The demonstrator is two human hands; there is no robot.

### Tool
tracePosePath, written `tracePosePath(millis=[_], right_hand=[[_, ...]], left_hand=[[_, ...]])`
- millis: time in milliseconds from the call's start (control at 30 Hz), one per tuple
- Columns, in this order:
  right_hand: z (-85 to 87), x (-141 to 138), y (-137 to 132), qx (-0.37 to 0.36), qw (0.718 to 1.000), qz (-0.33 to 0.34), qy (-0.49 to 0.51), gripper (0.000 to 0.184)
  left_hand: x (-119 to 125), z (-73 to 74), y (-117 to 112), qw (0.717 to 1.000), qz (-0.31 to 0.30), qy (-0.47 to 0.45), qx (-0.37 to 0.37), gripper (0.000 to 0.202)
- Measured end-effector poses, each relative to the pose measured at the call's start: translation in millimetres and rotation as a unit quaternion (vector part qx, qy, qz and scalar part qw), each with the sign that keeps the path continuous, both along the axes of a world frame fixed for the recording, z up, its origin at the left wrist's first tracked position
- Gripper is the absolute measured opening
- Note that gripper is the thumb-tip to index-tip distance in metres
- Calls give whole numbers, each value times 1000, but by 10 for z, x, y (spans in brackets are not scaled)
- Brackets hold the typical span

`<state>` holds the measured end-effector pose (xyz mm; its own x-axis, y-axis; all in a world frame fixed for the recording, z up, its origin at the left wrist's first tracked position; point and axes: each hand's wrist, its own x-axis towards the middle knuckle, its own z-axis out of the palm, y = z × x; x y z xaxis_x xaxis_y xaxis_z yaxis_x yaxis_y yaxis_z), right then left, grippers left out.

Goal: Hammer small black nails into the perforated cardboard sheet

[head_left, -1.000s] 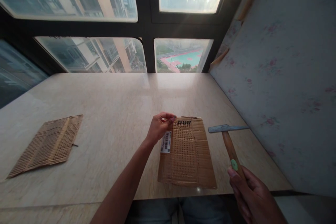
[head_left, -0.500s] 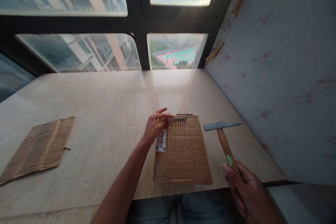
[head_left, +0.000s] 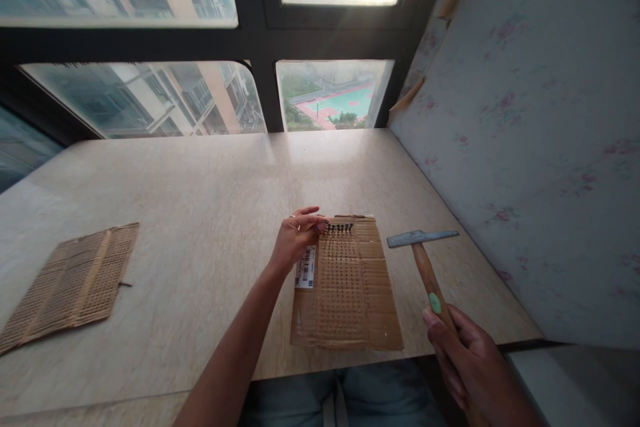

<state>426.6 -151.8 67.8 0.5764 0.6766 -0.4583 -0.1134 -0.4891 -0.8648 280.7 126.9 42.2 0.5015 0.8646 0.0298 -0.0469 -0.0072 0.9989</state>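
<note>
The left hand (head_left: 295, 240) wears a thin, pale ring (head_left: 293, 217) on one finger, and its forearm (head_left: 240, 340) is bare. The right hand (head_left: 463, 353) is bare. The trousers (head_left: 287, 407) are dull grey-blue, softly creased, with narrow, paler strips (head_left: 341, 407) at the middle; whether drawstring or straps is unclear.

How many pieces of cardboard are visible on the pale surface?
2: the labelled cardboard by the left hand; the other cardboard at far left. Any underneath would be hidden.
</note>
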Motion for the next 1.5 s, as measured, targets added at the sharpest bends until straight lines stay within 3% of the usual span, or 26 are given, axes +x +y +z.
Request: tracePosePath(millis=[667,1033,1300,1367,1500], right_hand=[[170,-45,137,11,1000,16,-18,48],[357,-84,295,39,998,26,-36,46],[521,-146,505,47,992,109,-50,40],[570,-132,571,43,982,141,-116,38],[644,-106,701,56,937,235,-254,33]], left_hand=[[-16,7,-35,1000,2,-3,-27,24],[1,46,-53,1000,10,13,12,17],[-6,23,-58,1000,9,6,8,18],[-7,13,-51,1000,4,11,14,18],[-5,-8,-35,999,3,22,35,12]])
